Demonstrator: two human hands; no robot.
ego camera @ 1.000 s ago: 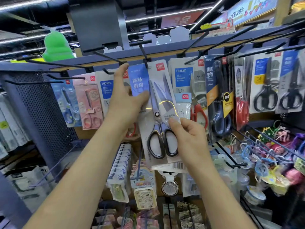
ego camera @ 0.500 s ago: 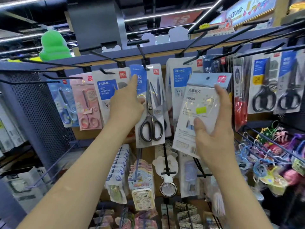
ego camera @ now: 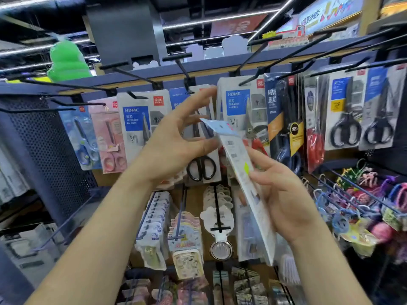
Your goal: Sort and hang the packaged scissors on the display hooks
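Note:
My right hand (ego camera: 284, 194) grips a white scissors package (ego camera: 246, 183) with a light-blue top, held edge-on and tilted, its back towards me. My left hand (ego camera: 176, 142) is spread open just left of the package's top, fingers relaxed, thumb near its edge; I cannot tell if it touches. Behind my left hand a black-handled scissors pack (ego camera: 201, 166) hangs on a centre hook (ego camera: 184, 69). Other scissors packs hang in a row: blue kids' scissors (ego camera: 83, 139), a pink pack (ego camera: 110, 137), HOME packs (ego camera: 136, 126) and black kitchen shears (ego camera: 345, 115).
Long black hooks (ego camera: 275, 58) jut out towards me along the top rail. Lower hooks hold small stationery packs (ego camera: 187, 243) and a round item (ego camera: 220, 249). Colourful keychains (ego camera: 363, 205) hang at the right. A perforated dark panel (ego camera: 44, 146) stands at the left.
My left hand let go of the hanging black-handled pack and opened towards the white package. My right hand lowered that package and turned it edge-on, moving it leftward.

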